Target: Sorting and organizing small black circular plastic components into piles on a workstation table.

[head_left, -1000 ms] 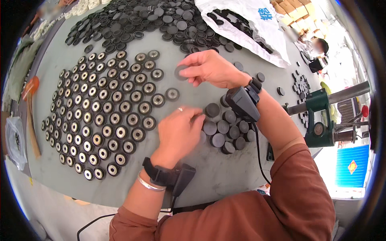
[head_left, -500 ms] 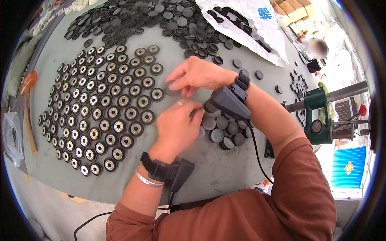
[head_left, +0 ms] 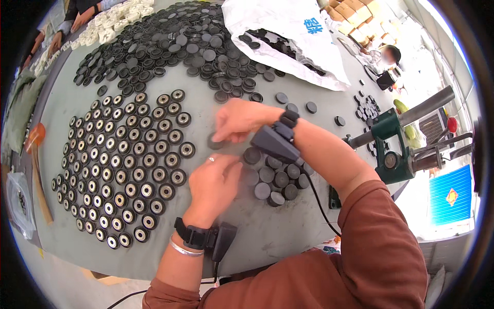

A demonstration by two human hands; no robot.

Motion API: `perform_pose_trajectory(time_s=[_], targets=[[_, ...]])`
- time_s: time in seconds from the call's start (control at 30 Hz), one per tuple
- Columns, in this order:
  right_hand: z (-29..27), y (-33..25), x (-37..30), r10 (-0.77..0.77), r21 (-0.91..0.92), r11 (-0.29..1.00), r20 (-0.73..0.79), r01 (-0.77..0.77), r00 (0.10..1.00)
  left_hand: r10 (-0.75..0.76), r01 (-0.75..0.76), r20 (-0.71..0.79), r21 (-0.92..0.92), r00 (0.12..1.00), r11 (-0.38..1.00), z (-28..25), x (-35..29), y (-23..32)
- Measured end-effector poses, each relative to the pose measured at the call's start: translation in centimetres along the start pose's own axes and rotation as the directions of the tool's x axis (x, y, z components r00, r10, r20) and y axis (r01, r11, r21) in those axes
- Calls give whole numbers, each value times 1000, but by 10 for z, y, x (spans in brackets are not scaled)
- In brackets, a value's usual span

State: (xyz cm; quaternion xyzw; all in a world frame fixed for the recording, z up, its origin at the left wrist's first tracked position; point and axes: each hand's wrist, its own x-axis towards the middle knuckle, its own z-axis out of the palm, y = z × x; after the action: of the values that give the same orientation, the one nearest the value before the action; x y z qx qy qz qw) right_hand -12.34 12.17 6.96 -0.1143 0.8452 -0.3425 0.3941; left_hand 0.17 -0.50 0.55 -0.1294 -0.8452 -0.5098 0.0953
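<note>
Pinching a dark-grey, round, plastic-looking cap (head_left: 214, 142) at 12 o'clock of the left hand (head_left: 210, 184), whose grip is unclear, the right hand (head_left: 240, 119) seems to be placing, next needing level release by black, metal-centred rings (head_left: 117, 161) at 9 o'clock.

1. Rows of bearings (head_left: 121, 176) cover the left half of the counter (head_left: 272, 232).
2. Behind them, a heap of caps (head_left: 175, 46) spreads over the far side; a sack (head_left: 293, 31) lies to its right.
3. Right of the bearings sits a cluster of caps (head_left: 265, 175), the left hand (head_left: 211, 183) between the two.
4. Just beyond that hand is the right hand (head_left: 244, 119), a cap (head_left: 213, 141) in its fingers.
5. Along the left edge lie a mallet (head_left: 39, 175) and a bag (head_left: 20, 203) (the bag left of the handle).
6. A press (head_left: 388, 154) stands right of the cluster.
</note>
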Motion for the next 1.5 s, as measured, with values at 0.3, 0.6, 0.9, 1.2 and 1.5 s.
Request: perform_pose_trajectory(time_s=[0.3,0.6,0.9,1.2,1.5], targets=[[-82,24,57,-543,-582,807,-664,100,514,-37,37,-4,-20,999,999,1,3,2],[-101,11,79,-531,-732,645,-636,-219,560,-70,70,-2,-39,998,997,1,2,2],[-39,5,63,-783,-781,611,-573,128,241,-42,42,-4,-29,999,999,-1,4,5],[19,-22,54,-138,212,948,-401,238,906,-79,79,2,14,997,997,-2,1,3],[16,-26,61,-151,166,962,-327,214,933,-85,85,1,-12,996,996,-2,3,4]])
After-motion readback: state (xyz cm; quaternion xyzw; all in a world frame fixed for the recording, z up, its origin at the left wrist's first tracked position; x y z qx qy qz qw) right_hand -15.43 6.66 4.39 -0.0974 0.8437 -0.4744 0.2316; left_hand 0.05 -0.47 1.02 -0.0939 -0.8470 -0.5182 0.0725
